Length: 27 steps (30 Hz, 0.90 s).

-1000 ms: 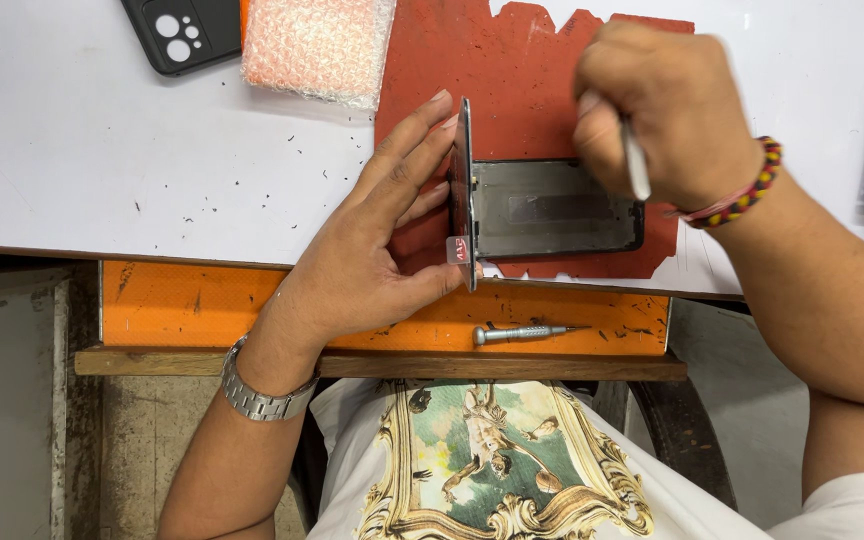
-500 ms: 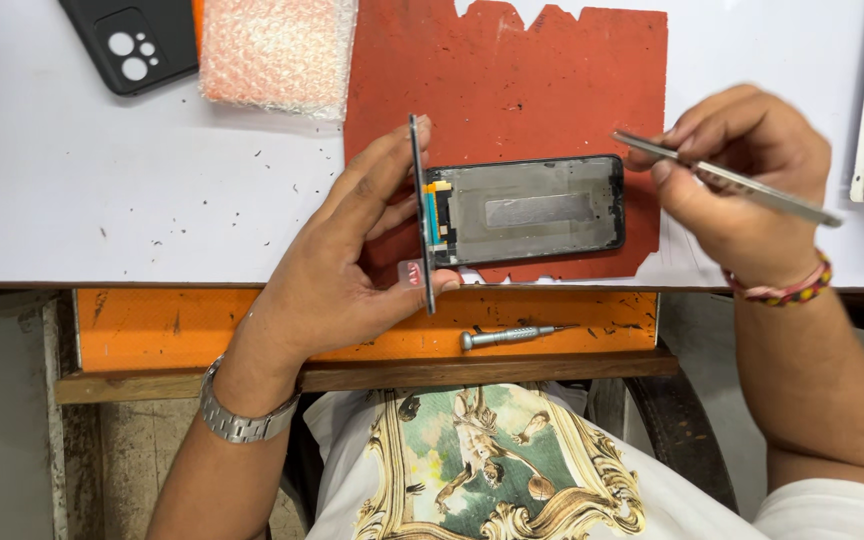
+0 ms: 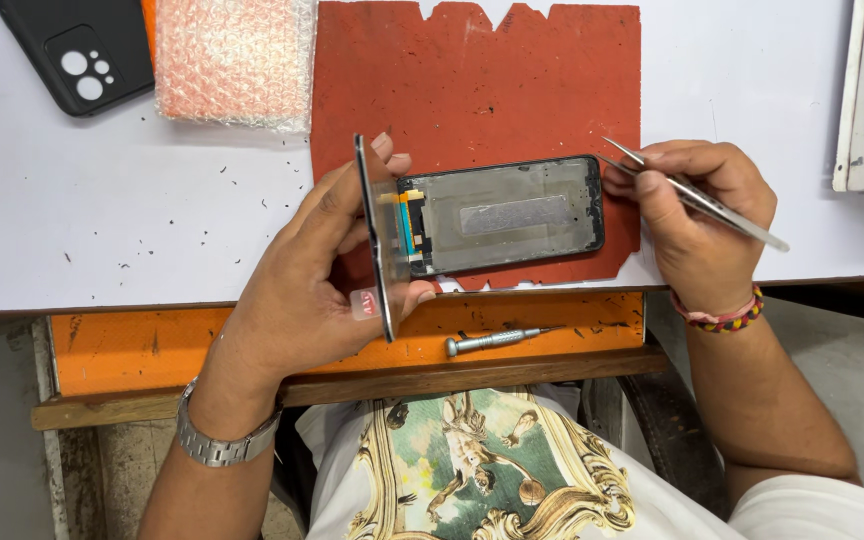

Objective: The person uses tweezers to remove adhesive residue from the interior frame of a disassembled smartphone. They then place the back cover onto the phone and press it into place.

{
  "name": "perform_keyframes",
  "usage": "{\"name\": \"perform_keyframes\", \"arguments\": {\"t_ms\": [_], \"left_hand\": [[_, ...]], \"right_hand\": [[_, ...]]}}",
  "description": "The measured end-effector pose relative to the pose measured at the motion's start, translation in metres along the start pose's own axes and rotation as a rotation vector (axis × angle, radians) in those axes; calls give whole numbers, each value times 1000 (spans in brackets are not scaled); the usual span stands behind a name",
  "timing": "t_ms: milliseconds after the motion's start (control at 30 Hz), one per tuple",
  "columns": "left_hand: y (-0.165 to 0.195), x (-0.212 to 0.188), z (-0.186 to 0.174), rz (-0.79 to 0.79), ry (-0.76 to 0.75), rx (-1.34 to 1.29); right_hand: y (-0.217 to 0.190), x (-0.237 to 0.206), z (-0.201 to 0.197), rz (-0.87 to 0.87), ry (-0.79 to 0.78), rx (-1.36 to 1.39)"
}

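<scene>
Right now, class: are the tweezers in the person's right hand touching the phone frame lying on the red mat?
Apart. The head view shows the tweezers tips above and right of the phone frame, with red mat visible between them.

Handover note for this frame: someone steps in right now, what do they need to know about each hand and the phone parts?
Left hand: holds the detached screen panel upright on its edge, next to the phone frame.
Right hand: grips metal tweezers, tips near the frame's right end, not touching inside.
Frame lies open, face up on the red mat; a flex cable at its left end seems to join it to the panel.
Done: panel lifted off.
Left: cable apparently attached.
Screwdriver lies on the orange ledge.
</scene>
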<state>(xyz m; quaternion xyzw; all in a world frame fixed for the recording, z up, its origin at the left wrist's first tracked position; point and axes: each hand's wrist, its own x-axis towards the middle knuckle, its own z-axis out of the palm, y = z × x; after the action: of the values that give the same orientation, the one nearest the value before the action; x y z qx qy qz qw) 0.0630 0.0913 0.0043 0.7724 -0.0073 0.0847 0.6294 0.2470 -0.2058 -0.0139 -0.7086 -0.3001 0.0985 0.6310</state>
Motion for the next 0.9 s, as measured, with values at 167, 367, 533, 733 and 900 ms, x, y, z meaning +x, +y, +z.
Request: {"name": "perform_keyframes", "arguments": {"t_ms": [167,367,533,733,900], "left_hand": [[0,1,1,-4,-2,27],[2,3,1,-5,-8,15],[5,5,-1,-29,-11,59],[4,6,0,-34,-11,64],[3,6,0,2,-5,53]], "right_hand": [[3,0,2,-5,23,-129],[8,3,3,17,72,-179],[10,2,4,-5,73,-222],[10,4,2,-17,53,-292],[9,7,1,-22,17,-299]]}}
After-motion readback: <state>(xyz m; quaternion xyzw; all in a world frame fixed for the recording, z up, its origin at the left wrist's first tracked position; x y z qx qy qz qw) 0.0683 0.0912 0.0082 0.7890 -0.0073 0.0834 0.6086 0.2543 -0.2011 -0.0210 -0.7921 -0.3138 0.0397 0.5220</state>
